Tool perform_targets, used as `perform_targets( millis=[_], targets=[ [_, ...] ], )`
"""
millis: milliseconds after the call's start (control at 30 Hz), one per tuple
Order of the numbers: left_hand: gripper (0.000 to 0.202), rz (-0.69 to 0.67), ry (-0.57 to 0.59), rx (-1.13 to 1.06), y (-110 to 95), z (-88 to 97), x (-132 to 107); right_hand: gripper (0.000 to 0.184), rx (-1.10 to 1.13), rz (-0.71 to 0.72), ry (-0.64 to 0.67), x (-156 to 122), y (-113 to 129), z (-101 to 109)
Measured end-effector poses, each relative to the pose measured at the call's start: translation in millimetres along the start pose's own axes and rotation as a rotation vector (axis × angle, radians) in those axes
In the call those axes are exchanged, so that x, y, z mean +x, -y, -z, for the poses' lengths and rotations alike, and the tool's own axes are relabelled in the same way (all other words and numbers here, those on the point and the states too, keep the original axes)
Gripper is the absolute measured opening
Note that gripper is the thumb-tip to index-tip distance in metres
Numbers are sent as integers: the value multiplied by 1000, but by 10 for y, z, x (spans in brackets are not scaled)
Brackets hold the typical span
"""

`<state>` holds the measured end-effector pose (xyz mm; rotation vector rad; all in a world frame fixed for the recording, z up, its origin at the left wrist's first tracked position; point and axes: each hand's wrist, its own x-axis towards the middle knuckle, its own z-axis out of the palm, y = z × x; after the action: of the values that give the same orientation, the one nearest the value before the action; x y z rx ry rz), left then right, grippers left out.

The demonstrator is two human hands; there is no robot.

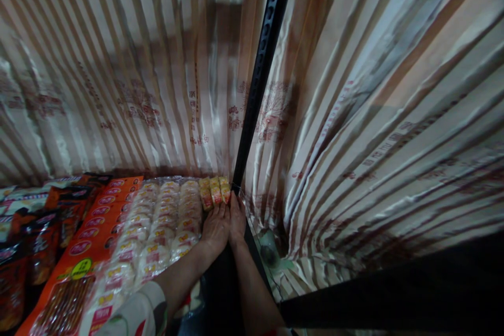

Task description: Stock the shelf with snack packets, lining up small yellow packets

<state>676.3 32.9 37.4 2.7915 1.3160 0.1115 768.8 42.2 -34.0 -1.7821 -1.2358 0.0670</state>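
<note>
Yellow packets (215, 191), small and bunched in short rows, are seen in the head view just below the centre of the frame, at the back of the display and right beside the foot of the black post (263, 63). And their near edge is met by the left hand (216, 227), fingers stretched forward and laid together; the right hand (237, 220) is set close against it, fingertips up by the post. Whether anything is gripped by either hand cannot be told, as the undersides of both are turned away.

Light stuff, by the look of it: soft, thin wrapping, likely slippery and easily crumpled, so a gentle hold low on the sides would be best, with the row kept together. To the left, rows of white wrapped packs (165, 231) are lined up, their nearer part covered by the left forearm and sleeve (136, 310).

Plenty is lost here: the packets' front is partly masked by the fingers, their print is blurred, the right forearm is cut off by the bottom edge, and the lower right is swallowed by darkness
</note>
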Motion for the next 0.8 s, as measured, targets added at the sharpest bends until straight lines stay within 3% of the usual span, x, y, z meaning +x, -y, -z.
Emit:
perform_targets(
  millis=[400, 600, 800],
  targets=[
    [47, 35, -4, -36, -83, 10, -94, 49, 68, 17, -69, -58, -116, -19],
    [47, 42, 13, -37, -192, 198, -343, 46, 112, -1, -65, -249, -15, 131],
    [45, -20, -59, -77, -333, 298, -692, 44, 162, -42, -83, -553, 85, 368]
  ],
)
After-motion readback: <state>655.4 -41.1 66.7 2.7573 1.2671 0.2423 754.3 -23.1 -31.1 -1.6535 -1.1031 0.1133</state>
